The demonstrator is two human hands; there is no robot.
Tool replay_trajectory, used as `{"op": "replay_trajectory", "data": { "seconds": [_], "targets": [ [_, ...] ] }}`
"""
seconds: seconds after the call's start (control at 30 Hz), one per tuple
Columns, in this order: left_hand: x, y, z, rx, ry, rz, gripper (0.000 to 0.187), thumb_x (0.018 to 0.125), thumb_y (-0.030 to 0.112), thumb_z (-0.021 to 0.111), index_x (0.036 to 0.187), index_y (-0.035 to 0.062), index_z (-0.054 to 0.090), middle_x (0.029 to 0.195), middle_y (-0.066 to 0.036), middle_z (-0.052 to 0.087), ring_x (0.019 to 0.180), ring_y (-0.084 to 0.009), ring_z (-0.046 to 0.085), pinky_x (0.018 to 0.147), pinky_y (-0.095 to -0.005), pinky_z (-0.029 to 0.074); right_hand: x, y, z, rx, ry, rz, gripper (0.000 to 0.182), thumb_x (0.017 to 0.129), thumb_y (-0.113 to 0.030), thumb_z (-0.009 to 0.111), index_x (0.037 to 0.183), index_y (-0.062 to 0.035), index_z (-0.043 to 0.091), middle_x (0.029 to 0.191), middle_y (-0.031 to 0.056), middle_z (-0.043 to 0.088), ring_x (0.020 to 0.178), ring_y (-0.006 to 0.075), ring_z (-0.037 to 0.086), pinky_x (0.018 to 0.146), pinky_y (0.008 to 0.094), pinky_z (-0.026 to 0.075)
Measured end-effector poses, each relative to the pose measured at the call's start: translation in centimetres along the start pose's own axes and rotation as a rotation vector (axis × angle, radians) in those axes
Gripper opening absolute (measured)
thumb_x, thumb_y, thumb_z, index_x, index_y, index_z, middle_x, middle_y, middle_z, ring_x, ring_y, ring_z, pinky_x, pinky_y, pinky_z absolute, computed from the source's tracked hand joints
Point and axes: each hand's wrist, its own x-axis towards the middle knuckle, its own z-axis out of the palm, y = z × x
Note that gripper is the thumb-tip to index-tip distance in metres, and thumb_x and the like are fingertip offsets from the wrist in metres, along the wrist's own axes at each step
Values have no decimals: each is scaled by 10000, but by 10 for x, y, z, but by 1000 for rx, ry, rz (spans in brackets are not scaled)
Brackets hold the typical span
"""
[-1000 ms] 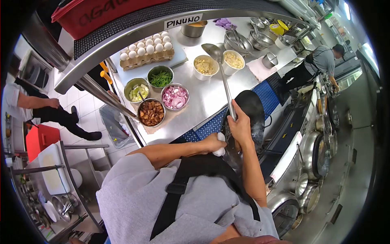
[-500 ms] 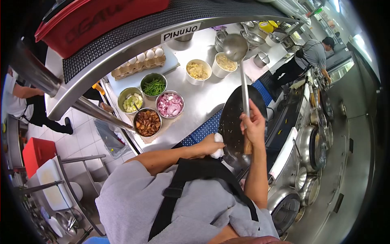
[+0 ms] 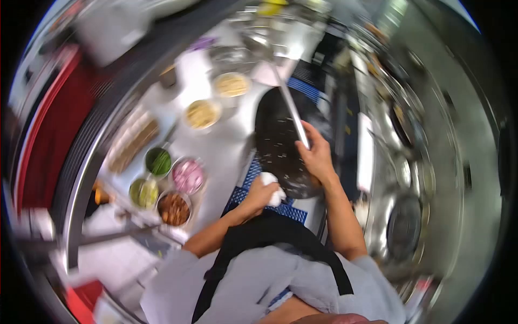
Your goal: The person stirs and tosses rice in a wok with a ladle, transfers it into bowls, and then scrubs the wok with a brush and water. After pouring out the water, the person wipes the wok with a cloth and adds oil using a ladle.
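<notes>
Wrapped in my left hand (image 3: pixel 253 201) is a folded white cloth (image 3: pixel 273 190), pressed at the near left edge of a dark wok (image 3: pixel 276 154). Whether the wok's handle is inside the cloth is hidden. The wok has small pale bits scattered over its inside and is tilted. My right hand (image 3: pixel 318 157) is closed around the handle of a long metal ladle (image 3: pixel 291 110), which crosses above the wok. Its bowl points away from me, blurred, near the far end of the counter.
On the steel counter (image 3: pixel 218 156) at left stand bowls of red onion (image 3: pixel 188 175), chopped greens (image 3: pixel 158 162), pale green vegetable (image 3: pixel 144 193) and browned pieces (image 3: pixel 174 209). Two tubs of yellowish food (image 3: pixel 202 115) and an egg tray (image 3: pixel 133 144) lie beyond. Pots and lids (image 3: pixel 403 227) line the right.
My view has swung right and is blurred, so the counter appears further left. The wok, cloth and ladle appear shifted left in view, still with my hands. The co-workers no longer show clearly.
</notes>
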Motion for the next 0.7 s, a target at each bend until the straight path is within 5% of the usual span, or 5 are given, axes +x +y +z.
{"op": "replay_trajectory", "data": {
  "seconds": [0.13, 0.23, 0.33, 0.47, 0.7],
  "targets": [
    [22, 0, 25, 3, -112, -118, 186, 812, 44, 551, 987, -8, 590, 861, -83, 626, 708, -180, 628, 596, -319, 504, -59, -38, -81, 113, 133, 236, 499, 924, -73, 639, 1403, -41, 504, 953, 46, 669, 618, 65, 547, 530, 235, 445],
    [36, 0, 58, 12, -144, -189, 158, 806, 19, 542, 958, 6, 585, 856, -68, 612, 719, -167, 617, 591, -314, 503, -135, 2, -123, 120, 251, 515, 255, 989, -238, 581, 1102, -19, 645, 703, 45, 602, 581, 100, 504, 553, 292, 412],
    [45, 1, 101, 49, -229, -217, 154, 807, 20, 550, 959, 11, 574, 859, -67, 604, 718, -159, 608, 595, -310, 499, -256, 89, -129, -144, 375, 658, 555, 1023, -407, 495, 652, -7, 600, 549, 64, 525, 545, 155, 511, 535, 375, 383],
    [55, -25, 172, 199, -324, -159, 206, 797, 14, 568, 1002, 8, 552, 859, -70, 599, 710, -172, 603, 618, -320, 507, -372, 110, -118, 203, 480, 1015, 510, 949, -462, 637, 666, -38, 621, 527, 7, 550, 456, 89, 522, 429, 279, 386],
    [70, -75, 335, 406, -536, -281, 234, 811, 28, 571, 1043, -1, 559, 881, -82, 623, 747, -183, 619, 640, -327, 501, -415, 148, -176, 567, 1033, 980, 412, 911, -319, 728, 664, -75, 507, 506, -2, 482, 382, 78, 439, 349, 246, 342]
  ]
}}
